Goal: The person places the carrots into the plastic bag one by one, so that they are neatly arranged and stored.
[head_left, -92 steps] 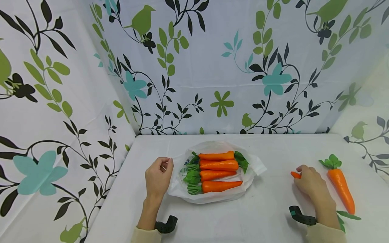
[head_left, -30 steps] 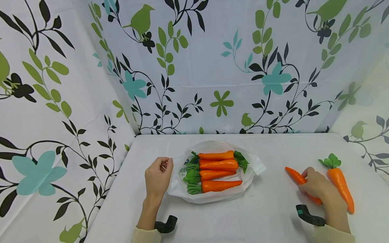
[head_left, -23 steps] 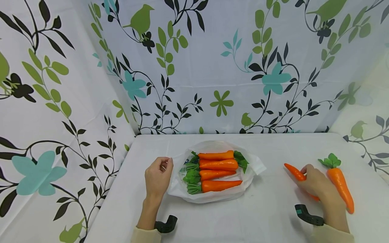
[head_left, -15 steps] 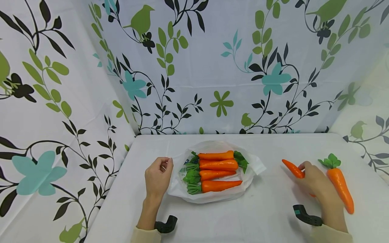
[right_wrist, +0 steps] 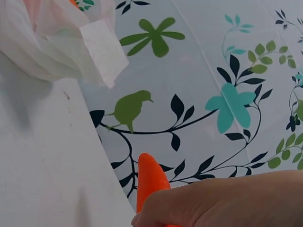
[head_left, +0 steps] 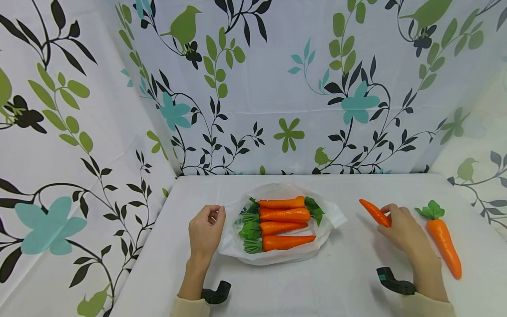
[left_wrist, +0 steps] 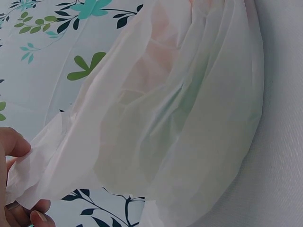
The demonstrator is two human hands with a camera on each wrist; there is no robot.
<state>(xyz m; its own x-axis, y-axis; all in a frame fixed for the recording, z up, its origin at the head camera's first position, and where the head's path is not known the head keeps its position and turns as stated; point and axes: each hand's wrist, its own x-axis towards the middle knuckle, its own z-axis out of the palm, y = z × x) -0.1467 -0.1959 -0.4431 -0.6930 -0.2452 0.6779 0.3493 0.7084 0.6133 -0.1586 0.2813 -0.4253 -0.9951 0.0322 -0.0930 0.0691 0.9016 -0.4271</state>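
Observation:
At the left of the white plastic bag [head_left: 273,259], my left hand [head_left: 206,231] pinches the bag's edge between thumb and fingers. In the left wrist view the bag [left_wrist: 199,123] stretches away from those fingertips. Several carrots with green tops, such as the front carrot [head_left: 289,243], lie side by side in the bag's opening. Right of the bag, my right hand [head_left: 404,231] grips another carrot [head_left: 374,212], its tip pointing to the far left. The hand hides that carrot's thick end. The right wrist view shows the held carrot's tip [right_wrist: 150,177] beyond the thumb.
One more carrot [head_left: 444,246] with a leafy top lies on the white table [head_left: 340,281], just right of my right hand. A curtain [head_left: 261,88] printed with leaves and birds hangs behind the table and along both sides.
My right hand has gripped the carrot and lifted it away from the right-hand carrot, moving it left and farther off. My left hand and the bag have stayed in place.

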